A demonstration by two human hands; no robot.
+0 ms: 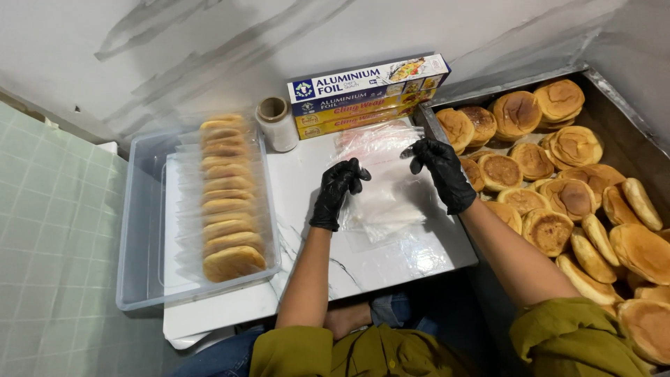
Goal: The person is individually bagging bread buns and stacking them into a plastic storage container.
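Beside the tray of buns, left hand and right hand pinch one clear bag by its corners, seemingly opening it; a bun must fit next

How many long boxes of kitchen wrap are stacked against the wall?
3: the blue-and-white box on top, a dark blue box under it, then a yellow box lowest. More may be hidden beneath or behind.

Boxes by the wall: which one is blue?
The top box of the stack, the long one with white lettering. The boxes under it are yellow with red lettering.
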